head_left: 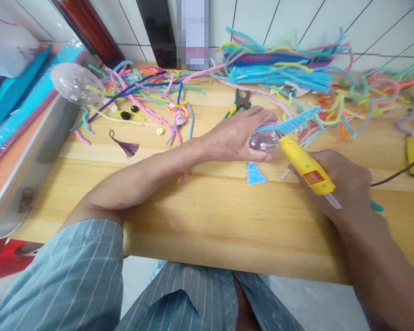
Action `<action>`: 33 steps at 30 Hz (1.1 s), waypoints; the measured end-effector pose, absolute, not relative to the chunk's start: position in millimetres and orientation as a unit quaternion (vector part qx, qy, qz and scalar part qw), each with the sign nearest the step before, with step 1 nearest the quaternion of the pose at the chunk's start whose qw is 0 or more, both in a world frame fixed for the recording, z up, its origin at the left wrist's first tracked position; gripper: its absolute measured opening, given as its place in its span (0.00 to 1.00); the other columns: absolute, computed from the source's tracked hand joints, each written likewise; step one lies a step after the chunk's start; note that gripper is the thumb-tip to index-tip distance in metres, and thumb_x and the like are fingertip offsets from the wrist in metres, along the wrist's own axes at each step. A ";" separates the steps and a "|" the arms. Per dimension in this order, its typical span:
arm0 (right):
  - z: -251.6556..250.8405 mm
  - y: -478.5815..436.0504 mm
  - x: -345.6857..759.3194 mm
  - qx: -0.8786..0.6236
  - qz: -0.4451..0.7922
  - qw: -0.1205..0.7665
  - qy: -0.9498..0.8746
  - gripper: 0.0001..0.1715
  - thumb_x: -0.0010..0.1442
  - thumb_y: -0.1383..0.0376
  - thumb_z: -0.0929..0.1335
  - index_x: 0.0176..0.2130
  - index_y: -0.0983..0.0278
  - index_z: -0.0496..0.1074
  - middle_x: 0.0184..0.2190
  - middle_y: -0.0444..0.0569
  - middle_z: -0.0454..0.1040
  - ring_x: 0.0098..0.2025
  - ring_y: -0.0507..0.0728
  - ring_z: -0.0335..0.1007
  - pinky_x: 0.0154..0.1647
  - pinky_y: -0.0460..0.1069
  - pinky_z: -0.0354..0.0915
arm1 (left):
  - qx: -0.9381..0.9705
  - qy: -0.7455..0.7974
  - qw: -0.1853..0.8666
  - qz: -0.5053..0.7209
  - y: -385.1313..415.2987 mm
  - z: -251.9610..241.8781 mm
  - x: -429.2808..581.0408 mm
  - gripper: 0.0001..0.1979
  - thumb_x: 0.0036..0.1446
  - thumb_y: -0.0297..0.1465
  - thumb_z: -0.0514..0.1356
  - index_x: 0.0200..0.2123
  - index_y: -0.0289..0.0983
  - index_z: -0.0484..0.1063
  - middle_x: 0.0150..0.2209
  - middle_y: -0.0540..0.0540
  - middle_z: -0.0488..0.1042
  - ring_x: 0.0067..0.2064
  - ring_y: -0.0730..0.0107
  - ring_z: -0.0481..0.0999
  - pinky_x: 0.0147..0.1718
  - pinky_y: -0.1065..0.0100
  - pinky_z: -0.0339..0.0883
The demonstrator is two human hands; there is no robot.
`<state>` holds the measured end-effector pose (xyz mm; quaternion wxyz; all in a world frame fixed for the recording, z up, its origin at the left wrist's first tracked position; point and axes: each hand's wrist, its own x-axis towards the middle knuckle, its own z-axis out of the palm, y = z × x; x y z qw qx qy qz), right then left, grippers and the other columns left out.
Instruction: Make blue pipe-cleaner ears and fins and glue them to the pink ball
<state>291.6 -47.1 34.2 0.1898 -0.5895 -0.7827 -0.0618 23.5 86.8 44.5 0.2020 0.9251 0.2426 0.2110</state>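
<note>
My left hand [236,133] is closed around a clear, shiny plastic piece [263,140], rounded like a bulb. A long blue strip of pipe cleaners [298,120] sticks out to the right from the top of it. In my right hand [347,181] is a yellow hot glue gun [301,161], a clear glue stick poking from its rear. Its nozzle meets the plastic piece and the blue strip; whether they touch, I cannot tell. Just below my left hand, a small blue pipe-cleaner piece [255,174] lies on the wooden table [207,216].
Pliers [242,100] lie behind my left hand. Blue pipe cleaners [283,78] are heaped by the tiled wall, with loose ones strewn both ways. A clear plastic ball [76,83], a purple tassel [127,145] and a bin [37,154] are at left. A yellow cutter [410,154] and dark cord are at right.
</note>
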 end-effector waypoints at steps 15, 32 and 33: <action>33.5 -42.3 289.1 -0.471 -0.136 0.270 -0.828 0.09 0.69 0.65 0.68 0.48 0.61 0.77 0.37 0.50 0.85 0.35 0.58 0.83 0.35 0.50 0.70 | 0.926 0.235 0.201 0.216 90.1 39.2 23.5 0.30 0.65 0.51 0.65 0.65 0.45 0.69 0.64 0.45 0.76 0.68 0.48 0.75 0.68 0.45 0.72; 39.1 -44.5 281.4 -0.533 -0.074 0.257 -0.802 0.14 0.72 0.56 0.65 0.45 0.59 0.78 0.35 0.50 0.84 0.36 0.61 0.82 0.35 0.53 0.69 | 0.917 0.228 0.215 0.246 87.3 41.9 23.6 0.28 0.59 0.39 0.70 0.60 0.38 0.70 0.61 0.39 0.78 0.65 0.54 0.76 0.66 0.56 0.71; 38.9 -44.4 281.3 -0.530 -0.073 0.258 -0.804 0.14 0.72 0.56 0.65 0.45 0.59 0.78 0.36 0.50 0.84 0.37 0.61 0.82 0.36 0.53 0.69 | 0.917 0.227 0.218 0.245 87.0 42.6 23.6 0.28 0.59 0.40 0.70 0.60 0.38 0.71 0.61 0.39 0.78 0.64 0.53 0.76 0.65 0.56 0.71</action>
